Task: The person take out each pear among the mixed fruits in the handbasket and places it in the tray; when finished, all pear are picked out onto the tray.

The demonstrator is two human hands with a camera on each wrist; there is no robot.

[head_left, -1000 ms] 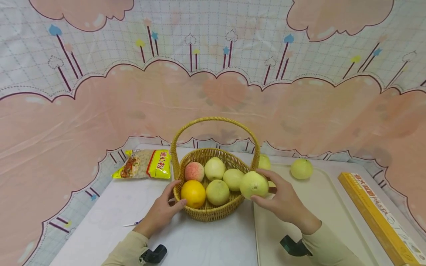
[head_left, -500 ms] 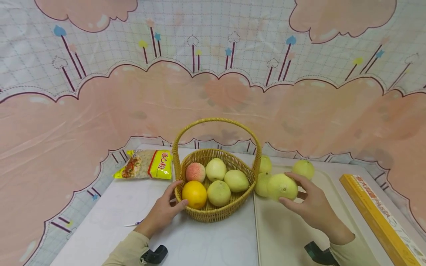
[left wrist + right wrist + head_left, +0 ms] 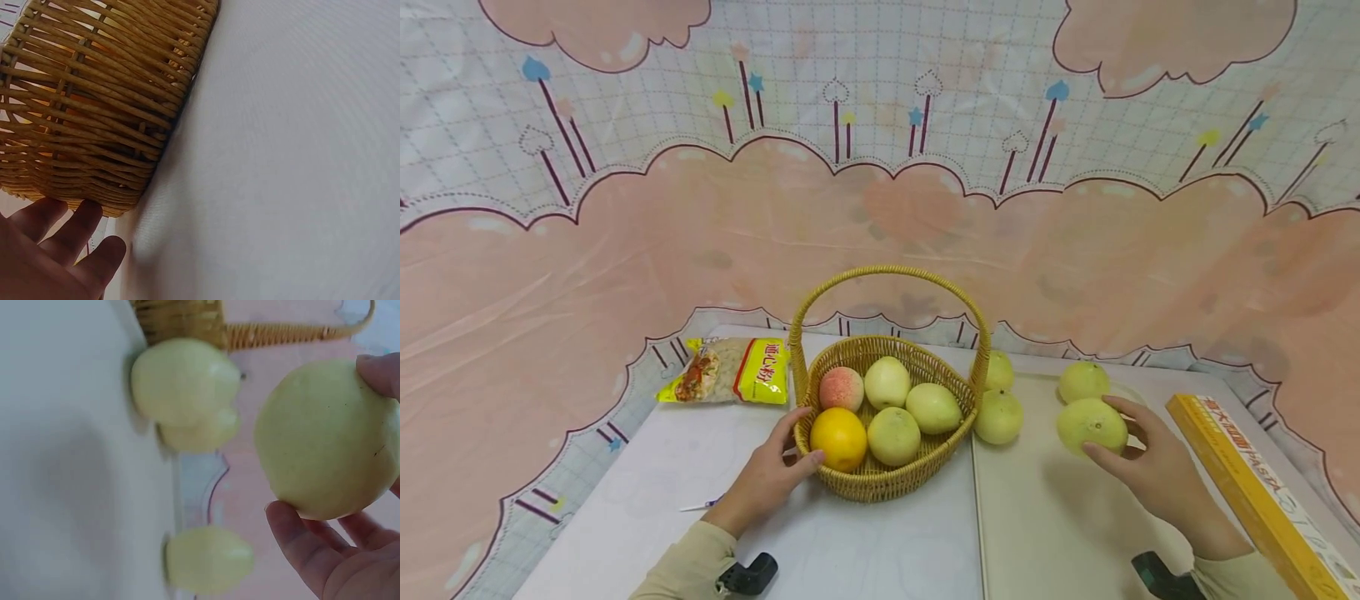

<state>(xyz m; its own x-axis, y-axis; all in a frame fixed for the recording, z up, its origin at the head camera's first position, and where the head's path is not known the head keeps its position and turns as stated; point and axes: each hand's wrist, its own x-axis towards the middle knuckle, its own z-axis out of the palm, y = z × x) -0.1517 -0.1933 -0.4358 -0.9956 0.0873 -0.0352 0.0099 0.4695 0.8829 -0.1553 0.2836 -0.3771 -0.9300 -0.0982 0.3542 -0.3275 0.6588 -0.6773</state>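
While my right hand [image 3: 1168, 483] holds a pale green fruit [image 3: 1088, 425], likely a pear, above the beige tray [image 3: 1045, 517] in the right half of the frame, the release looks to me like the weak point. Thumb and fingertips pinch it at the sides; no palm beneath. Skin looks smooth, so a slip is the fault I rate likeliest, caused by loosening early. A drop could bruise it or start it rolling.

Second risk: a rear fruit [image 3: 1082, 380], also pale green, shows just behind it in the head view. Right-wrist view has the two apart, but setting down too far back could knock that one toward the cloud-printed backdrop [image 3: 880, 217]. Along the lower right of the frame lies the long pasta box [image 3: 1262, 492]; a wide swing of my wrist might nudge it.

Left hand [image 3: 767, 475]: thumb and fingers apart, gripping the left rim of the wicker basket [image 3: 868, 487], centre of frame. Thumb close to the orange [image 3: 838, 439]. Leaning on that rim could tip or slide the lot. Right of the basket, a side fruit [image 3: 997, 417] sits against or just beside the wall, cannot tell which; a shove could roll it.
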